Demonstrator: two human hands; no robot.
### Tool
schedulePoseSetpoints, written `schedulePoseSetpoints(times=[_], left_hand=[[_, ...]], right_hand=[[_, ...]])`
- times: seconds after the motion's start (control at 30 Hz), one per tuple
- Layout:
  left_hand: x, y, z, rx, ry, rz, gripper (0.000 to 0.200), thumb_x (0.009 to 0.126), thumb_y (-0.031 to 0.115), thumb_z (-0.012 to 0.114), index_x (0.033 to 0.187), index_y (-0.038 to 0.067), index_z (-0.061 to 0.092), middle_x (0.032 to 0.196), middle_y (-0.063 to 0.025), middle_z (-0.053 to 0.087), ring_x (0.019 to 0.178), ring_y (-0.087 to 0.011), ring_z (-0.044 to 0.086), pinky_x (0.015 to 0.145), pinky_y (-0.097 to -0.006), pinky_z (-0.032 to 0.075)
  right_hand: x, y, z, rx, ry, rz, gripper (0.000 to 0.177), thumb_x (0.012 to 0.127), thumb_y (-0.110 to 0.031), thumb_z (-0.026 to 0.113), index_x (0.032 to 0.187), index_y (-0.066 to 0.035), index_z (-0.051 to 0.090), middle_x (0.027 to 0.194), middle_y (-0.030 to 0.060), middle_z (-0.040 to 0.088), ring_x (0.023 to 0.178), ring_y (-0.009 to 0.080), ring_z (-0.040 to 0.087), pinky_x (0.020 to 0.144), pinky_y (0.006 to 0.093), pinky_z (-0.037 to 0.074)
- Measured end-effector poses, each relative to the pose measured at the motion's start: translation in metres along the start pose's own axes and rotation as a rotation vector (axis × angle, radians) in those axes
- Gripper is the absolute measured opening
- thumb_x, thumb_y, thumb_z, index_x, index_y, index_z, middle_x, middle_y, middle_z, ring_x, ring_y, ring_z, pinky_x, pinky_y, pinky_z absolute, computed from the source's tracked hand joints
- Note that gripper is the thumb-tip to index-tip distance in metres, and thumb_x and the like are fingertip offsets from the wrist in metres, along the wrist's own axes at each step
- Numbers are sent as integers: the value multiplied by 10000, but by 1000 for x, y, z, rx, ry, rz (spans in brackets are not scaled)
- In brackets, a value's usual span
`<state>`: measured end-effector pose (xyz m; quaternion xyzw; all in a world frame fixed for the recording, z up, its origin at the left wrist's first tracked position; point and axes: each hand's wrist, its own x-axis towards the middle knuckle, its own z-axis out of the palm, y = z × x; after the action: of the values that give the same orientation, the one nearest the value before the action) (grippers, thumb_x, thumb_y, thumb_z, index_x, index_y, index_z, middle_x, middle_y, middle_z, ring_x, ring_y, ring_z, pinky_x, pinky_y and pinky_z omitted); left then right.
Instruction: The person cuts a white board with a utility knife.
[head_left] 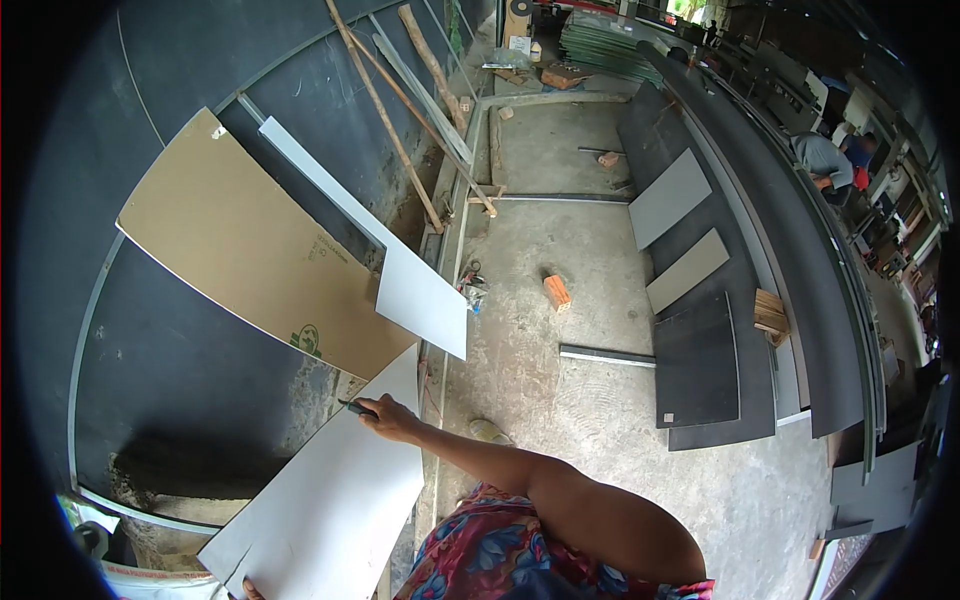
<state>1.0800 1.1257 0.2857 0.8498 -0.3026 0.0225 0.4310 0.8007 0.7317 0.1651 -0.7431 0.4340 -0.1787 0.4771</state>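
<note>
My right hand [393,418] is closed around a dark, slim utility knife [357,408], its tip pointing left at the upper left edge of a white panel [335,490]. The panel stands tilted in front of me, with a thin dark line near its lower left corner. At the bottom edge of the view, a little of my left hand [251,590] shows on the panel's lower side, gripping it; most of that hand is hidden. Just beyond, a brown-faced board [265,245] and a narrow, notched white piece [420,300] lean against the dark wall.
Wooden poles [385,120] lean on the wall. An orange brick [557,293] and a metal bar [607,356] lie on the concrete floor. Dark sheets [697,365] and grey panels [671,198] rest along the right. A co-worker [825,158] bends at the far right.
</note>
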Motion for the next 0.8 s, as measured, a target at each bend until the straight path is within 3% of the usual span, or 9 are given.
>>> schedulePoseSetpoints(times=[0.07, 0.1, 0.2, 0.3, 0.43, 0.53, 0.8], left_hand=[[-26, 113, 5, 137, 171, -153, 589, 886, 342, 612, 1298, -48, 452, 1321, -170, 488, 1117, -274, 542, 963, -353, 446], [-24, 101, 0, 127, 202, -244, 664, 822, 397, 684, 1273, -45, 476, 1267, -200, 526, 1129, -278, 532, 973, -368, 430], [-30, 97, -3, 63, 249, -260, 725, 777, 449, 713, 1269, -35, 488, 1227, -199, 557, 1117, -300, 540, 965, -376, 436], [-33, 108, -4, 43, 243, -292, 740, 763, 475, 716, 1266, -21, 497, 1230, -203, 553, 1117, -320, 540, 976, -395, 429], [-34, 116, -7, 96, 219, -339, 751, 767, 474, 713, 1291, -8, 471, 1257, -197, 532, 1158, -306, 511, 989, -385, 417], [-30, 111, -7, 120, 188, -351, 744, 772, 468, 711, 1294, -3, 467, 1248, -192, 540, 1154, -299, 514, 983, -376, 423], [-23, 103, 1, 117, 201, -369, 733, 775, 475, 705, 1284, -2, 480, 1224, -190, 557, 1123, -297, 536, 967, -370, 436]], right_hand=[[8, 16, 5, 4, -3, 89, 440, 921, -388, 487, 1323, -210, 465, 1043, 235, 494, 882, 355, 582, 799, 423, 469], [6, 18, 3, 16, -11, 87, 435, 926, -398, 479, 1317, -208, 471, 1034, 244, 502, 866, 358, 593, 780, 433, 471], [7, 9, 4, -11, -58, 85, 432, 923, -402, 483, 1312, -214, 478, 1028, 241, 504, 869, 353, 593, 767, 440, 473], [8, 9, 26, -46, 75, -27, 427, 918, -381, 498, 1308, -210, 485, 1016, 230, 507, 854, 355, 593, 753, 447, 475], [-22, -31, 16, -48, 76, -82, 406, 907, -325, 531, 1284, -178, 499, 972, 213, 508, 828, 367, 590, 742, 455, 477], [-15, -13, 18, -88, 120, -25, 406, 905, -325, 536, 1280, -174, 497, 945, 200, 513, 818, 356, 588, 728, 453, 476], [-21, 2, 13, -81, 138, -128, 391, 912, -304, 517, 1276, -165, 483, 926, 218, 523, 768, 362, 593, 693, 462, 479]])
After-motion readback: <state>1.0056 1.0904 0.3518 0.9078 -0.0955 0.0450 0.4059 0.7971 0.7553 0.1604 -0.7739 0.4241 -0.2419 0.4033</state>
